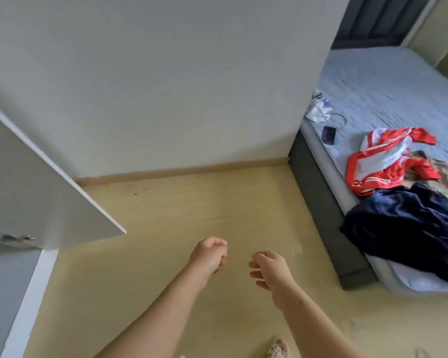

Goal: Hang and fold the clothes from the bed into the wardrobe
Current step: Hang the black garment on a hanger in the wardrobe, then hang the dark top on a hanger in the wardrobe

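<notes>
**Empty hands over the floor, clothes waiting on the bed at right**

A head-worn camera looks down at a pale wooden floor (181,208). Both bare forearms reach forward in the near middle. The left hand (210,254) is loosely curled and holds nothing; the right hand (269,270), just beside it, hangs relaxed with bent fingers, also empty.

The clothes lie well apart from the hands, on the bed (388,94) at right. A red and white jacket (388,161) is crumpled on the mattress, its length running roughly from the near left up to the far right, one red sleeve pointing far right. Touching its near side, a navy garment (409,228) sits in a heap, spilling over the mattress's left edge; no clear long axis can be read from the bundle. A scrap of tan patterned fabric (424,167) shows between the two. A dark phone (329,135) lies farther up the bed.

An open white wardrobe door (42,187) juts in from the left.

Both garments look light, soft and limp, the jacket probably slippery. Each would likely handle best pinched at the collar or shoulders and shaken out to hang straight.
</notes>
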`<state>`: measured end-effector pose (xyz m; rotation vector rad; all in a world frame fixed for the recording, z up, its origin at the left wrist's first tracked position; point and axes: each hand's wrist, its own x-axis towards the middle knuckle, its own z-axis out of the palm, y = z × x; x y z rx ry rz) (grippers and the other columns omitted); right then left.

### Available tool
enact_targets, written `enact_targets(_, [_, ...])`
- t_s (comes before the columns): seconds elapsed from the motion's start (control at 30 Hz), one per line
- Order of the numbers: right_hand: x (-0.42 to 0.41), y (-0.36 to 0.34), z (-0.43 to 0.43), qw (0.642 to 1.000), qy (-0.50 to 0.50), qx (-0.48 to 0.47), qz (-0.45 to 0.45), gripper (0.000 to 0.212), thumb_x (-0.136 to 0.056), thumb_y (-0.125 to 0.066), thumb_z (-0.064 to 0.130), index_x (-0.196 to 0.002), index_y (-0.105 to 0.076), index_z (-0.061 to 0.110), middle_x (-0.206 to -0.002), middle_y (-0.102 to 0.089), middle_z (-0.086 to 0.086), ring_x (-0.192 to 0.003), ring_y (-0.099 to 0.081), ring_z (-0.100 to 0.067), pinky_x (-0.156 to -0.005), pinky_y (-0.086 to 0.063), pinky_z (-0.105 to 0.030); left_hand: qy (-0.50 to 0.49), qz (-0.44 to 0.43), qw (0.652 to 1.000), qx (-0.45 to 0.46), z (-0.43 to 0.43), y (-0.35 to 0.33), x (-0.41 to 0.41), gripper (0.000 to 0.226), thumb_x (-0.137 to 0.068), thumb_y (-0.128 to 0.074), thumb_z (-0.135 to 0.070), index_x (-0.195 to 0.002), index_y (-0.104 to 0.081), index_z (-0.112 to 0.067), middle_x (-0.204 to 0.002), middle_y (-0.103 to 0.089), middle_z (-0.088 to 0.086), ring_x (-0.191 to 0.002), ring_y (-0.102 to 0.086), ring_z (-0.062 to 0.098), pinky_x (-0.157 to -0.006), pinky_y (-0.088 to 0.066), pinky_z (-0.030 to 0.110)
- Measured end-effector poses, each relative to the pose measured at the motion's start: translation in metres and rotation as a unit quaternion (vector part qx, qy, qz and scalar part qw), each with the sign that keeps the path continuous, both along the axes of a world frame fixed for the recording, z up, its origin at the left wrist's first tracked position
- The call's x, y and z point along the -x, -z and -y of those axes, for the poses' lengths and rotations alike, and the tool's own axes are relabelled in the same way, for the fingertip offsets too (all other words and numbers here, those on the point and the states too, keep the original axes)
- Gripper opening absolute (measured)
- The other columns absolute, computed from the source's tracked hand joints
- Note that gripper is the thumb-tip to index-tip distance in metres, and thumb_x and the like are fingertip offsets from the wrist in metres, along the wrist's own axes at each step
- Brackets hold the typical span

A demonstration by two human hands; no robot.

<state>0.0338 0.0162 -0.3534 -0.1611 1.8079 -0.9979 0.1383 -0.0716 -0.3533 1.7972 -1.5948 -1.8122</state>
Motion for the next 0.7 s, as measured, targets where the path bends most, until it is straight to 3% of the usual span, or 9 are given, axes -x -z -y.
enact_targets(0.37, [0.216,0.003,-0.132,0.982,0.187,-0.021,-0.018,0.014,-0.088,-0.046,0.009,-0.079,-0.055,0.015,-0.075,-0.053,0.0,-0.064,-0.049,-0.017,-0.056,-0.035,-0.024,0.171,-0.023,0.985,-0.022,-0.09,-0.007,0.255,0.017,-0.094,-0.046,-0.012,-0.084,-0.054,-0.023,-0.073,-0.055,-0.004,-0.057,-0.049,0.008,-0.05,-0.033,0.02])
enact_targets(0.5, [0.263,0.013,-0.153,0.969,0.248,-0.014,0.001,0.019,-0.086,-0.044,0.004,-0.072,-0.049,0.015,-0.066,-0.045,0.002,-0.052,-0.039,-0.014,-0.049,-0.027,-0.022,0.227,-0.011,0.973,-0.026,-0.105,-0.004,0.317,0.016,-0.093,-0.044,-0.012,-0.088,-0.055,-0.022,-0.075,-0.056,-0.004,-0.059,-0.051,0.009,-0.052,-0.034,0.02])
enact_targets(0.7, [0.344,0.026,-0.159,0.952,0.305,-0.018,0.012,0.019,-0.086,-0.043,0.001,-0.072,-0.044,0.014,-0.07,-0.043,-0.004,-0.054,-0.035,-0.014,-0.048,-0.024,-0.021,0.287,0.001,0.957,-0.026,-0.101,0.009,0.413,0.016,-0.093,-0.042,-0.011,-0.091,-0.056,-0.02,-0.078,-0.057,-0.002,-0.061,-0.051,0.009,-0.053,-0.036,0.02])
